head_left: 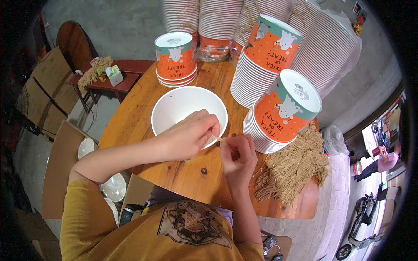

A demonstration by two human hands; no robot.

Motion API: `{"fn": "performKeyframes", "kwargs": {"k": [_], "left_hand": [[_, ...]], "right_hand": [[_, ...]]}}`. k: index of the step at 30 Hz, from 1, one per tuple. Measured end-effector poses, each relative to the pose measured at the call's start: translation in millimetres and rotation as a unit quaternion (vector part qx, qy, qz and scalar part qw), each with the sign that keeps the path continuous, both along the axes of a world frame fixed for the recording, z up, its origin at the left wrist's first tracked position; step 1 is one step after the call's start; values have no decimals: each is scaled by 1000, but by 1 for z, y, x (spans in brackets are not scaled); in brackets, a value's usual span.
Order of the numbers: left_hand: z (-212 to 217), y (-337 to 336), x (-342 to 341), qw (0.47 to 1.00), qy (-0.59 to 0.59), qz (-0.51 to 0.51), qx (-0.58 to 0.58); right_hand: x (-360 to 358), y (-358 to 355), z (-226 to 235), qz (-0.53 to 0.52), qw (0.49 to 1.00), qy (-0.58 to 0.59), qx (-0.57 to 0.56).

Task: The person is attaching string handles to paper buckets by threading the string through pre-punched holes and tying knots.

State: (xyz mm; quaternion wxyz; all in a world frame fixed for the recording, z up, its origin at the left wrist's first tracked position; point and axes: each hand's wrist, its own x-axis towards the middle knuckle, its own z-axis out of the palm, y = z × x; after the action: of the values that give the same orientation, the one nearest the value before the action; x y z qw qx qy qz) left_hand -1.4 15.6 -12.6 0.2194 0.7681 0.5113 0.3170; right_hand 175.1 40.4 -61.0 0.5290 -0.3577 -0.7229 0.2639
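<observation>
Bucket (167, 108), white inside and mouth up, and in the head view it's right in front of the wearer, standing on the wooden tabletop (191, 178) between the left edge and the near edge. Here's the left hand (187, 135), over the mouth, fingers curled in at the near right of the rim, closed in what looks like a pinch on a thin cord (221, 139). And the right hand (239, 156) meets it from outside, thumb and forefinger pinched on that same cord, the other fingers curled; the exact contact is too small to tell. Mouth up makes sense: one hand can work inside the wall, the other outside. Look to the right edge: the bundle (296, 167) of tan cords, near the right hand, presumably for an easy grab. Beside it the front stack (283, 108), with the tall stack (265, 56) beyond, both bottoms up, nested to save room, I'd say. The short stack (175, 56) sits upside down towards the far left, wrapped stacks (222, 19) along the far edge.
</observation>
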Motion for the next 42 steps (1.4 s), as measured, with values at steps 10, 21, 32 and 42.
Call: {"fn": "performKeyframes", "kwargs": {"k": [10,21,32,42], "left_hand": [[4,-3,3,999,33,11,7],[12,-4,4,991,-61,29,-115],[5,-3,2,989,-117,8,-92],[5,-3,3,988,-137,-3,-71]], "right_hand": [[2,-3,1,17,999,46,11],[7,0,-6,65,991,92,-77],[6,-2,-8,116,961,140,-209],[2,-8,9,57,997,-43,-39]]}}
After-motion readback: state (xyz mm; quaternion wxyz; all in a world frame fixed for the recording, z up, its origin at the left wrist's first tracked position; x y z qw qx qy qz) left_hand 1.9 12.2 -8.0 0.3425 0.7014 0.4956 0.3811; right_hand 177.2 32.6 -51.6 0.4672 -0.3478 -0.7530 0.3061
